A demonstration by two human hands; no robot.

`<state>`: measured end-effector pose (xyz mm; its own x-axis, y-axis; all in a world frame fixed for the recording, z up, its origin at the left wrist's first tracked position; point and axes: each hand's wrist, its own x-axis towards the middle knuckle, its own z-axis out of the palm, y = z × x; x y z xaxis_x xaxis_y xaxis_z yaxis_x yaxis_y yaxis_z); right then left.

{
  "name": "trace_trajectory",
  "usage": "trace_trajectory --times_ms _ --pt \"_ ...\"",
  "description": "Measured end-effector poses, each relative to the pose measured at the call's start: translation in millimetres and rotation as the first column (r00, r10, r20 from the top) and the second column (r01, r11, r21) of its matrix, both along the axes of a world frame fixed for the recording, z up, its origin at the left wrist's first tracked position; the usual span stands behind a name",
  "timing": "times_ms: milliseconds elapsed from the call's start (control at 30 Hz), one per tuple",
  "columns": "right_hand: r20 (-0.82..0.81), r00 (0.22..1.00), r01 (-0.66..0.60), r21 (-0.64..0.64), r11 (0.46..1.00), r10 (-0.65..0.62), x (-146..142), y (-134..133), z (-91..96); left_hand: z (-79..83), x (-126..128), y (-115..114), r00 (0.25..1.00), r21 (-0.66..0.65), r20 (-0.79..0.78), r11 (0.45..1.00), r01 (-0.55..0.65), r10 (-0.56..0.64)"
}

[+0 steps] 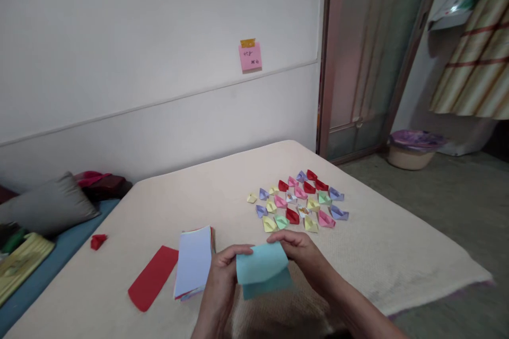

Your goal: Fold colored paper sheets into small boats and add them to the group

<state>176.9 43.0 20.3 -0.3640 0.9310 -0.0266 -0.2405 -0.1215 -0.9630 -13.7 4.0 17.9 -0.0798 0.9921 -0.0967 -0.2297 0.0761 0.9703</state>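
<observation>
A light blue sheet of paper (pixel 262 271), folded over, is held up in front of me by both hands. My left hand (pixel 221 282) pinches its left edge. My right hand (pixel 303 255) grips its top right edge with curled fingers. Just left of the hands a stack of coloured paper sheets (pixel 194 262) lies on the cream mat (pixel 397 254), white sheet on top. Beyond the hands a cluster of several small folded paper boats (pixel 301 201) in red, pink, yellow, purple and green sits on the mat.
A red paper strip (pixel 153 277) lies left of the stack and a crumpled red scrap (pixel 97 241) farther left. A grey cushion (pixel 47 205) and cloths lie at the left by the wall. A pink note (pixel 250 56) sticks on the wall. A covered basin (pixel 415 148) stands on the floor right.
</observation>
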Motion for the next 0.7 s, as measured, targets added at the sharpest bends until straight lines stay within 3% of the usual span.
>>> trace_trajectory --times_ms 100,267,333,467,600,700 --pt "0.038 0.998 0.041 0.043 0.998 -0.043 3.7 1.2 1.3 2.9 0.8 0.0 0.999 0.005 0.040 1.000 0.003 -0.003" --pt "0.107 0.990 0.069 0.164 0.984 -0.087 9.2 8.2 -2.6 12.4 10.9 -0.6 0.956 -0.030 0.279 0.996 -0.082 0.087" --pt "0.120 0.988 0.071 0.200 0.977 -0.096 9.6 10.4 -5.6 11.3 13.4 -1.5 0.949 -0.042 0.298 0.995 -0.095 0.103" --pt "0.131 0.985 0.079 0.227 0.971 -0.111 7.3 10.8 -7.0 2.0 13.4 -1.3 0.978 -0.066 0.208 0.998 -0.009 0.022" --pt "0.050 0.991 0.121 0.122 0.985 -0.128 4.7 8.8 -0.2 -3.1 10.6 3.8 0.995 -0.017 0.099 1.000 -0.008 0.010" --pt "0.051 0.995 0.082 0.107 0.991 -0.087 5.3 9.4 3.8 -3.2 10.4 6.1 0.998 0.046 -0.055 0.999 0.007 -0.004"
